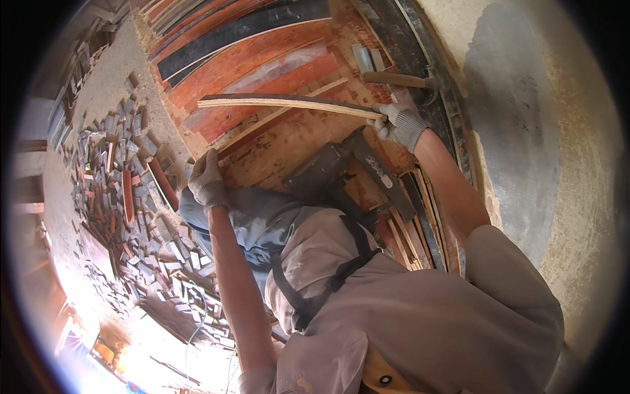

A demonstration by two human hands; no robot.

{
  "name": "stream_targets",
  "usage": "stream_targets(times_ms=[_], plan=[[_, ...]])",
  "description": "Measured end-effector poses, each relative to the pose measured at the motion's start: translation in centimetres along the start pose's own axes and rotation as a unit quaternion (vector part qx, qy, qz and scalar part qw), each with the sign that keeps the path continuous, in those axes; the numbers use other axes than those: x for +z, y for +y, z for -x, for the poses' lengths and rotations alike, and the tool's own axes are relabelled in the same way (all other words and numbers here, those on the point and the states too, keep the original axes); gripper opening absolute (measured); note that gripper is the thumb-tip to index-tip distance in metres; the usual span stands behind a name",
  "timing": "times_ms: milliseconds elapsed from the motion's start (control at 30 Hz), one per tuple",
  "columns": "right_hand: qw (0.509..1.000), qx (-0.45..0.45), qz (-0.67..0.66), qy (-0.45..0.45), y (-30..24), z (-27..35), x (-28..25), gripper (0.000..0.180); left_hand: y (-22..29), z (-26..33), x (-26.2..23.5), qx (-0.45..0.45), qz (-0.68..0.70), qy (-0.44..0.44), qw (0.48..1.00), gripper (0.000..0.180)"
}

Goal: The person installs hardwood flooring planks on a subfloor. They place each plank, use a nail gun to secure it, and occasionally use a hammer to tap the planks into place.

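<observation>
Floor, far left: a heap of short wood offcuts (131,197), grey and reddish, lies scattered beside the work surface, out of the way of both arms

Left hand: the left hand (207,178), in a pale work glove, presses down at the near left edge of the bench (282,141); fingers bent against the edge, clamped on nothing that shows; it reads as a brace for the body leaning over

Bench: a worn surface of red and orange boards, with dark strips lying along its far side

Strip: a long thin wooden strip (289,103), pale on its edge, runs across the bench from left to right; its left end free above the boards, so it seems lifted by one end only

Tool: a dark nail gun (348,172) rests on the bench just below the strip, near both hands

Right hand: the right hand (399,123), also gloved, is clamped on the strip's right end; gripping at the end lets the whole length swing or be sighted

Hammer: a hammer (400,80) with a wooden handle lies just beyond the right hand; close, not touching

Far right: a grey plastered wall (518,125)
</observation>
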State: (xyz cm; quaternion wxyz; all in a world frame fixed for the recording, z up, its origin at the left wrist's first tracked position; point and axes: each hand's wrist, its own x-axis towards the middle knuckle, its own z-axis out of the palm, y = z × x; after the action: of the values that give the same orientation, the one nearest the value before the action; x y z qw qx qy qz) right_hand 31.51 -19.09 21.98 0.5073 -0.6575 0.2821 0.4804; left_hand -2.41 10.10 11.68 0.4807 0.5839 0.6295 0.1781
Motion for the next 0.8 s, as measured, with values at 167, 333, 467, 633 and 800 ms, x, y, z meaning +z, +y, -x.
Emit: stream_targets(times_ms=[167,333,467,633,800], plan=[[0.990,-0.132,0.032,-0.034,0.7,-1.2,-0.6,0.024,0.1,0.2,-0.1,-0.008,0.010,-0.004,1.000,0.035],[0.911,-0.369,0.073,-0.171,1.2,-1.9,-2.3,0.023,-0.3,0.8,-0.3,0.027,0.015,0.010,0.999,0.034],[0.830,-0.459,0.202,-0.243,1.4,-1.7,-3.5,0.032,0.2,1.7,-0.5,0.034,0.017,0.014,0.999,0.037],[0.867,-0.405,0.144,-0.253,2.9,-1.1,-4.6,0.031,1.1,2.2,-0.3,0.053,0.007,0.030,0.998,0.038],[0.876,-0.407,0.152,-0.208,3.6,-2.8,-5.3,0.027,0.9,2.0,0.1,0.072,-0.003,0.090,0.993,0.040]])
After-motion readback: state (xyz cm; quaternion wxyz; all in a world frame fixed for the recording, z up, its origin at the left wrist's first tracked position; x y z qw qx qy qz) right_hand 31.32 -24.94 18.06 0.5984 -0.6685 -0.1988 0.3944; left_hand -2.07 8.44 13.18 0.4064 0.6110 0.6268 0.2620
